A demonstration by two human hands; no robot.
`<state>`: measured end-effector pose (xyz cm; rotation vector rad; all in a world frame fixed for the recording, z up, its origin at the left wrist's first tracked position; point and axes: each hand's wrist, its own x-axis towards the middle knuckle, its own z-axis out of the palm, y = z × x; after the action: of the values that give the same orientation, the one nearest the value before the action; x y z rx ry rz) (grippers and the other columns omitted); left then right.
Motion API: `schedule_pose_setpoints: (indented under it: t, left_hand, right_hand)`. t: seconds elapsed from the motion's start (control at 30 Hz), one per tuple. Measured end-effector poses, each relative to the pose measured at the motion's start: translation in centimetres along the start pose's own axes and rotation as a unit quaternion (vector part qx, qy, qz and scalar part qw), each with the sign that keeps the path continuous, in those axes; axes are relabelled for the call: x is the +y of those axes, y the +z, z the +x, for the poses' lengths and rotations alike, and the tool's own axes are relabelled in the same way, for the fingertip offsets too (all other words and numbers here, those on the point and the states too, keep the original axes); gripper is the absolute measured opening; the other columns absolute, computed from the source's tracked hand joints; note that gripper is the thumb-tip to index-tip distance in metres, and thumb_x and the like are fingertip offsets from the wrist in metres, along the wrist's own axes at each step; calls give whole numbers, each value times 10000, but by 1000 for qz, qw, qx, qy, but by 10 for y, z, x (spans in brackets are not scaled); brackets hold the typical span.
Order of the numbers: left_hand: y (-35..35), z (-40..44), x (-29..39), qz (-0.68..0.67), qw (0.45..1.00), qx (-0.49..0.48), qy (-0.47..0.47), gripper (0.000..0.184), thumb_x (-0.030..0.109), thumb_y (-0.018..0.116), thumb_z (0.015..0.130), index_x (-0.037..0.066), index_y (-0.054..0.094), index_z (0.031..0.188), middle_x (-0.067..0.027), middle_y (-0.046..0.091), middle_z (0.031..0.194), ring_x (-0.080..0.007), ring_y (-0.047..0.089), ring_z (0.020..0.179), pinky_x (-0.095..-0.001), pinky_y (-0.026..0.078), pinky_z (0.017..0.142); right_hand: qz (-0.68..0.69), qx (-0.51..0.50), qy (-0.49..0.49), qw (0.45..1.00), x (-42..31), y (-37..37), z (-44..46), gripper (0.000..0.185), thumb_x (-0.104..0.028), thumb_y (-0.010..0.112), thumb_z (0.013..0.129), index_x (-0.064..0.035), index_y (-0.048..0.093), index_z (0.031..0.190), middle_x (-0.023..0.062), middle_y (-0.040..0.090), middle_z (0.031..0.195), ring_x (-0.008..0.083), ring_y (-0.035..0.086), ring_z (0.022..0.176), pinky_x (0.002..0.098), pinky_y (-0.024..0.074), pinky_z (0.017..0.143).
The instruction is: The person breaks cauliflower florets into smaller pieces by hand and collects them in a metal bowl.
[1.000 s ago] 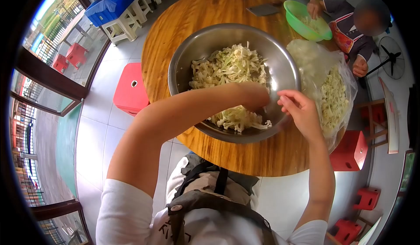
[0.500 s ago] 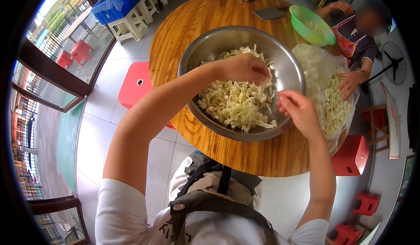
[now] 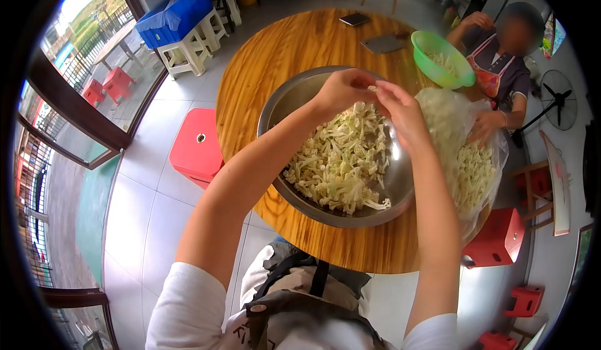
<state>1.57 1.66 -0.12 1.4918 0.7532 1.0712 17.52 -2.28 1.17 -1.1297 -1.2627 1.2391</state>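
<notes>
My left hand (image 3: 345,90) and my right hand (image 3: 404,113) meet above the far part of a large steel bowl (image 3: 285,101). Their fingertips pinch a small pale piece of cauliflower (image 3: 372,88) between them. Beneath them, a heap of cauliflower florets (image 3: 341,162), broken into small pieces, covers much of the bowl's bottom. My fingers partly hide the far rim. Right of the bowl, a clear plastic bag (image 3: 441,109) lies open on the table with more cauliflower pieces (image 3: 472,172) inside.
A co-worker (image 3: 498,68) sits across the round wooden table (image 3: 263,56), one hand at the bag, the other raised. Near them stands a green plastic bowl (image 3: 422,68) with some cauliflower. A cleaver-like dark blade (image 3: 383,43) and a phone (image 3: 355,19) lie farther back. Red stools (image 3: 195,140) surround the table.
My right hand has moved up and away from the near-right rim to join my left hand. Both now hold a cauliflower piece. The view has tilted slightly up.
</notes>
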Motion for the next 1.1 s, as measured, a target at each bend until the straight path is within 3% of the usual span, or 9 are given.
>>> schedule_pose_setpoints:
  t: [0.07, 0.2, 0.3, 0.33, 0.43, 0.63, 0.93, 1.1]
  left_hand:
    - [-5, 5, -2, 11, 1000, 17, 0, 300, -5, 637, 770, -50, 550, 1053, -84, 589, 978, -145, 568, 895, -245, 454, 792]
    - [-8, 9, -11, -151, 984, 91, 2, 244, 6, 608, 798, -47, 564, 1031, -84, 598, 917, -159, 577, 854, -264, 463, 773]
    - [-15, 10, -12, -155, 972, 156, -82, 178, 48, 590, 831, -41, 597, 984, -68, 606, 832, -135, 574, 769, -248, 465, 697]
    - [-20, 10, -14, -109, 980, 136, -96, 168, 119, 591, 850, -24, 631, 928, -44, 607, 766, -100, 548, 683, -224, 446, 620]
    - [-19, 7, -10, -106, 979, 115, -134, 189, 172, 609, 847, -6, 644, 901, -31, 610, 754, -83, 528, 651, -214, 429, 591]
    - [-8, 2, -7, -53, 983, 74, -160, 197, 203, 604, 855, 14, 657, 871, -17, 613, 759, -83, 532, 653, -215, 433, 606]
    - [-12, 2, -17, -171, 974, 71, -133, 130, 143, 606, 840, 18, 636, 859, -11, 601, 759, -81, 527, 673, -223, 423, 611]
    - [-8, 0, -12, -97, 982, 142, -78, 118, 123, 658, 794, 36, 588, 831, 2, 573, 734, -69, 510, 676, -206, 412, 614]
  right_hand:
    - [18, -25, 14, 999, 5, -2, 21, 252, -177, 597, 862, -41, 595, 1074, 6, 601, 870, 71, 539, 770, 213, 445, 705]
    - [101, -33, 41, 993, 9, -1, 51, 212, -151, 594, 858, -31, 598, 1032, 11, 612, 878, 82, 563, 762, 210, 462, 706]
    - [155, -13, 54, 986, 10, 3, 54, 198, -146, 586, 863, -33, 599, 1025, 10, 609, 881, 85, 558, 757, 209, 459, 712]
    - [166, -14, 63, 984, 13, 4, 54, 196, -147, 584, 864, -34, 600, 1024, 10, 608, 880, 84, 555, 757, 209, 458, 713]
    - [164, -13, 61, 984, 14, 5, 52, 190, -152, 579, 870, -42, 605, 1022, 3, 606, 875, 77, 546, 756, 205, 453, 710]
    - [157, 15, 44, 986, 14, 5, 48, 187, -166, 588, 867, -47, 617, 1009, -1, 611, 878, 67, 538, 748, 201, 441, 691]
    - [94, 25, 28, 995, 14, 11, 44, 222, -206, 595, 864, -46, 620, 1016, 0, 613, 854, 68, 514, 723, 211, 416, 665]
    - [118, 64, 32, 990, 7, 12, 38, 270, -266, 588, 871, -46, 615, 1027, 2, 600, 873, 70, 504, 734, 215, 415, 670]
